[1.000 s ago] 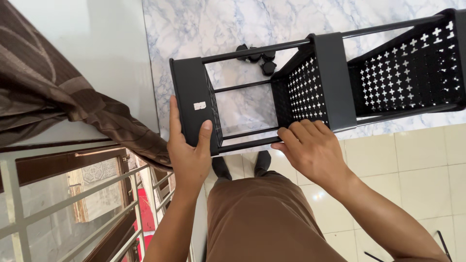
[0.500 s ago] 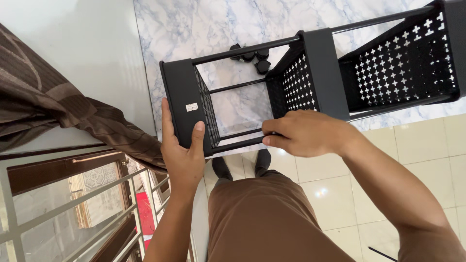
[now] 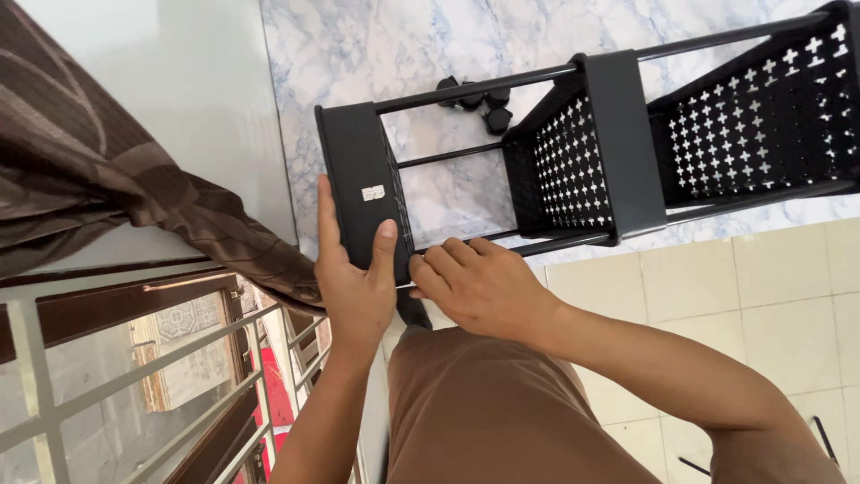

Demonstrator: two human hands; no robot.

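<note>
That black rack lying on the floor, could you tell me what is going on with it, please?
A person is handling a black metal tiered rack with perforated baskets, laid on its side over a marble-patterned floor mat. The left hand grips the rack's solid black end panel, thumb across its face. The right hand rests at the thin black rod where it meets that panel. Small black caster wheels lie loose on the mat.

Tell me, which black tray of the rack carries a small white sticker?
The end tray in the left hand, nearest the curtain. The two perforated trays further right show cross-shaped holes and no sticker.
</note>
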